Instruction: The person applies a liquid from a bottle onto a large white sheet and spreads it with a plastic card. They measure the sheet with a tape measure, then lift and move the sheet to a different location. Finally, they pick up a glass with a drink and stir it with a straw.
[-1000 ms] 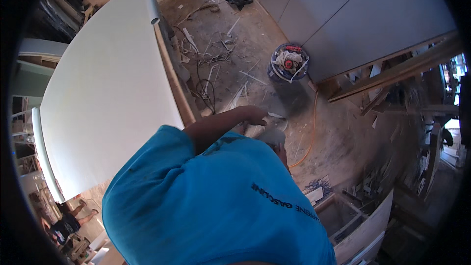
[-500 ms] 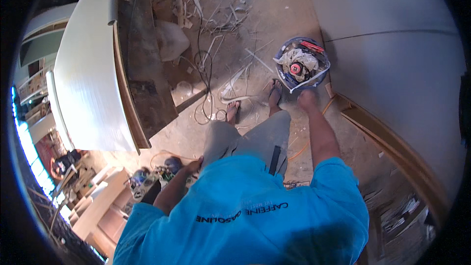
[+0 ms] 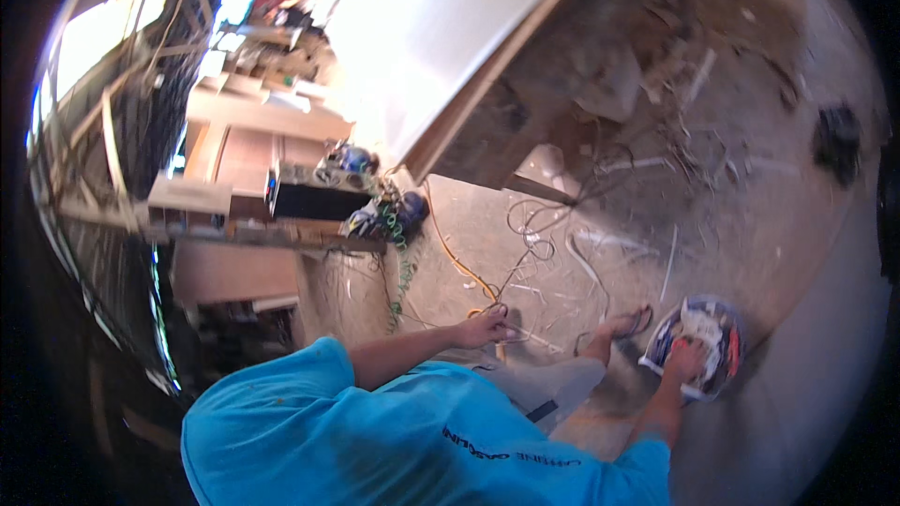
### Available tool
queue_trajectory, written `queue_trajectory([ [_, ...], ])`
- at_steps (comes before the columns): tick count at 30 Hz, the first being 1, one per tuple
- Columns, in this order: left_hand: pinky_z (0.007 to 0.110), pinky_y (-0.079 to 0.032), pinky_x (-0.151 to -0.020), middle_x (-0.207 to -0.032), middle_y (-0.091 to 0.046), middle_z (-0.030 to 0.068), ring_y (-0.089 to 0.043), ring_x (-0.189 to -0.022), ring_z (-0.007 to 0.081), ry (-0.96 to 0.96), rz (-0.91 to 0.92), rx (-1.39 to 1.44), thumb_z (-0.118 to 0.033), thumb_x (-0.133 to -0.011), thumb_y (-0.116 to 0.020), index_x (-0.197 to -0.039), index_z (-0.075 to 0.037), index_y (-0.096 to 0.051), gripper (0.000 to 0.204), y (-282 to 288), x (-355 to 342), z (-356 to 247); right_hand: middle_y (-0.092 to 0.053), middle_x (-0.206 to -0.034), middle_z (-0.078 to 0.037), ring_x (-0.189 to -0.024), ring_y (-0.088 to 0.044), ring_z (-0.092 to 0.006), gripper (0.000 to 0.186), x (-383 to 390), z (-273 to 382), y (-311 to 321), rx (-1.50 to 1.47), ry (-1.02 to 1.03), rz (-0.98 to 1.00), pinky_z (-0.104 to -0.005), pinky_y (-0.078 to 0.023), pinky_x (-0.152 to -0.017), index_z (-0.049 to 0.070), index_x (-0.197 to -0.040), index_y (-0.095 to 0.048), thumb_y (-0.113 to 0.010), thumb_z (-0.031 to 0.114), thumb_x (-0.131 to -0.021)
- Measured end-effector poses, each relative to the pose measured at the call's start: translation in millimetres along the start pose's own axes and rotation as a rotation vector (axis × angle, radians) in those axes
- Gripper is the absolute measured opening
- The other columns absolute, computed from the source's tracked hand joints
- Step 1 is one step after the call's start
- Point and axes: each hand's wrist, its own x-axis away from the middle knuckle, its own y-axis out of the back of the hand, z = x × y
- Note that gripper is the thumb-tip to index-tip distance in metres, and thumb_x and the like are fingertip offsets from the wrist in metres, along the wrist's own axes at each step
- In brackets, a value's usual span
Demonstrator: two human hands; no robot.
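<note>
Resting in the crowded bucket (image 3: 662, 343), the right hand (image 3: 687, 359) may be caught by loose cloth (image 3: 705, 324); its grip cannot be told.

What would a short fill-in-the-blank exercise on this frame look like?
1. The hand in the bucket is the person's ____ one.
2. The colour of the person's shirt is ____.
3. The colour of the coiled hose is ____.
4. The colour of the large panel is ____.
Missing words: right; blue; green; white.
</note>
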Motion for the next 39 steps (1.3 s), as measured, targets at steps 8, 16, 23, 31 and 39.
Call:
queue_trajectory([
  [8, 0.041, -0.043, -0.104, -0.133, -0.057, 0.0229, -0.056, -0.123, 0.0310, 0.050, -0.058, 0.052, -0.051, -0.099, -0.054, -0.126, -0.002, -0.061, 0.057, 0.6, 8.6, 63.2, -0.054, -0.136, -0.018, -0.122, -0.058, -0.0322, 0.088, -2.1, 0.7, 3.8, 0.148, -0.024, 0.123, -0.0493, -0.053, -0.094, 0.004, -0.145, -0.035, -0.080, 0.042, -0.079],
  [16, 0.050, -0.044, -0.106, -0.131, -0.060, 0.0245, -0.057, -0.123, 0.0397, 0.367, -0.247, -0.270, -0.053, -0.093, -0.056, -0.134, -0.003, -0.055, 0.065, 4.8, 70.0, 235.3, -0.061, -0.117, -0.026, -0.108, -0.060, -0.0424, 0.060, 104.8, 18.3, 92.9, -0.126, 0.213, -0.091, -0.0488, -0.051, -0.094, -0.003, -0.126, -0.053, -0.074, 0.024, -0.076],
  [23, 0.049, -0.046, -0.101, -0.119, -0.067, 0.0225, -0.061, -0.118, 0.0361, -0.337, 0.007, -0.357, -0.056, -0.098, -0.047, -0.117, -0.003, -0.069, 0.061, 39.1, -39.4, 401.4, -0.064, -0.106, -0.014, -0.091, -0.069, -0.0266, 0.048, 317.7, 220.5, 196.9, -1.182, 0.214, 0.530, -0.0334, -0.062, -0.059, 0.008, -0.127, -0.044, -0.069, 0.011, -0.085],
  [31, 0.037, -0.054, -0.079, -0.110, -0.069, 0.0128, -0.066, -0.098, 0.0215, -0.424, -0.007, 0.778, -0.052, -0.100, -0.051, -0.117, -0.003, -0.062, 0.054, 211.6, 115.5, 296.1, -0.066, -0.099, -0.010, -0.072, -0.067, -0.0178, 0.054, 477.6, 523.0, 137.6, -1.055, 0.854, 0.773, -0.0265, -0.051, -0.058, 0.011, -0.125, -0.040, -0.076, 0.009, -0.085],
  [39, 0.029, -0.050, -0.070, -0.086, -0.062, 0.0021, -0.059, -0.077, 0.0117, -0.649, -0.054, 1.140, -0.041, -0.103, -0.054, -0.105, -0.007, -0.063, 0.035, 297.4, 123.9, 366.7, -0.065, -0.104, -0.016, -0.078, -0.070, -0.0224, 0.043, 483.5, 684.1, 144.7, -0.860, 0.943, 1.217, -0.0311, -0.056, -0.065, 0.009, -0.117, -0.039, -0.059, 0.042, -0.100],
])
